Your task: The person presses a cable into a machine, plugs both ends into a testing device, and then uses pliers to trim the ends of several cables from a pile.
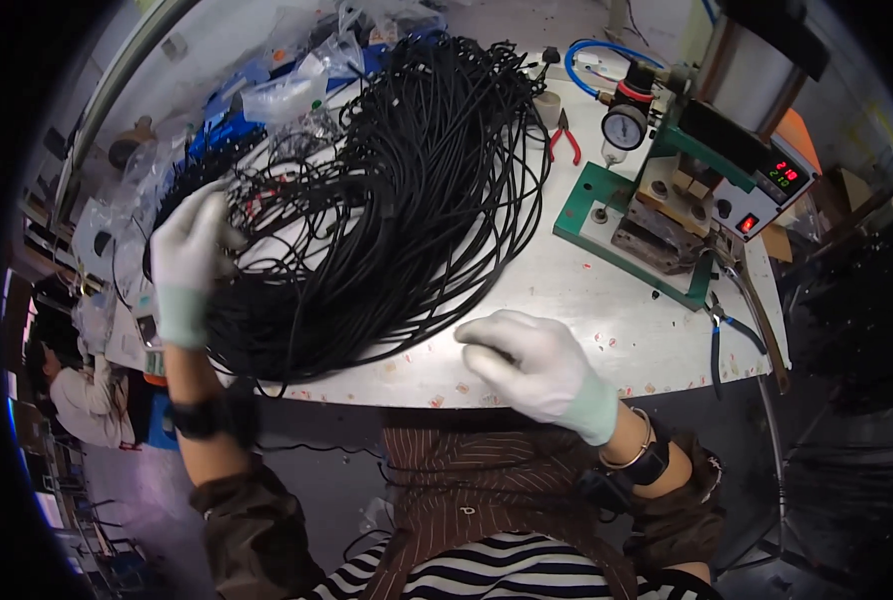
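A big bundle of thin black cables (pixel 407 190) lies coiled across the white table (pixel 587 310). My left hand (pixel 189 262), in a white glove, rests on the bundle's left edge with fingers spread over the cables. My right hand (pixel 537 365), also gloved, hovers at the table's front edge just right of the bundle's lower end, fingers curled; whether it pinches a cable end I cannot tell.
A green-based press machine (pixel 672 215) with a pressure gauge (pixel 625 127) and red digit display stands at the right. Red-handled pliers (pixel 565 138) lie behind the bundle, blue-handled pliers (pixel 719 335) near the right edge. Clear plastic bags (pixel 287 85) pile at the back left. Another person (pixel 82 395) sits lower left.
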{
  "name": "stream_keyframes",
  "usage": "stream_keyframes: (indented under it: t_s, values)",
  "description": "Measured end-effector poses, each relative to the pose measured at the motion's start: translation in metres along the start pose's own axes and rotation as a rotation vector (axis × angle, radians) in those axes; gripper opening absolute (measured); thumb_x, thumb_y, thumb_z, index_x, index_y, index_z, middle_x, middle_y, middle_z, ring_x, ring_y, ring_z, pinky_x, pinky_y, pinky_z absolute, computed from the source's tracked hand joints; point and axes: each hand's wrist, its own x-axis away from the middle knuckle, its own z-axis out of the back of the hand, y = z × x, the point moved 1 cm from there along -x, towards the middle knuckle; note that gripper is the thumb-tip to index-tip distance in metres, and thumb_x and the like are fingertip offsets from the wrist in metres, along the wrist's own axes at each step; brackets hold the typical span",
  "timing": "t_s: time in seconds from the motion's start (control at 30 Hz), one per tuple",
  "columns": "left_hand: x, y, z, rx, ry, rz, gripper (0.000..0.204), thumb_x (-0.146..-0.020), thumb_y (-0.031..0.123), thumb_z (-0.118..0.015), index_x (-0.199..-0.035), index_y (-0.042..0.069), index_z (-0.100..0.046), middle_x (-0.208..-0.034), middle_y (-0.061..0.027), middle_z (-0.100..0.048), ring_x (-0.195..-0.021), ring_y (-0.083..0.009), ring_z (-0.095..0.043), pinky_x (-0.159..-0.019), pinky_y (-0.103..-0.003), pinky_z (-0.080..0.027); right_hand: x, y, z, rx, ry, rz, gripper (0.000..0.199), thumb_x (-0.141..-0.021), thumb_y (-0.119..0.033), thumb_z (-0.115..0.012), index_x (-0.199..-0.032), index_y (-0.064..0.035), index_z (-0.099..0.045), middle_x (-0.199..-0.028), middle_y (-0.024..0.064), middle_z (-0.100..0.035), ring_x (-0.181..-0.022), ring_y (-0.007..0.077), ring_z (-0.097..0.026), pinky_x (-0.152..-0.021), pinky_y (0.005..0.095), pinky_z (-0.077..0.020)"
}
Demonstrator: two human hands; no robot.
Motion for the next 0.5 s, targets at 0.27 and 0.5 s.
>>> stream_keyframes:
  t_s: [0.27,0.5]
  values:
    - [0.053,0.042,-0.21,-0.515,0.049,-0.902,0.032,-0.077,0.017,-0.059,-0.108,0.007,-0.06,-0.111,-0.01,-0.06,-0.106,-0.0272,-0.054,-0.092,-0.037,-0.04,0.025,-0.008,0.005,-0.311,-0.01,-0.17,0.017,-0.085,-0.009,-0.056,-0.094,0.0039,-0.062,-0.077,0.0079,-0.063,-0.064,0.0121,-0.058,-0.058,0.0226,-0.0472]
    - [0.044,0.063,-0.189,-0.746,-0.289,-0.619,0.019,-0.078,0.009,-0.057,-0.094,0.0,-0.059,-0.101,-0.01,-0.06,-0.093,-0.024,-0.057,-0.087,-0.037,-0.043,0.04,0.003,0.029,-0.463,0.002,-0.476,0.026,-0.09,-0.018,-0.051,-0.102,0.0041,-0.059,-0.084,0.0098,-0.062,-0.069,0.0133,-0.06,-0.062,0.0238,-0.0502]
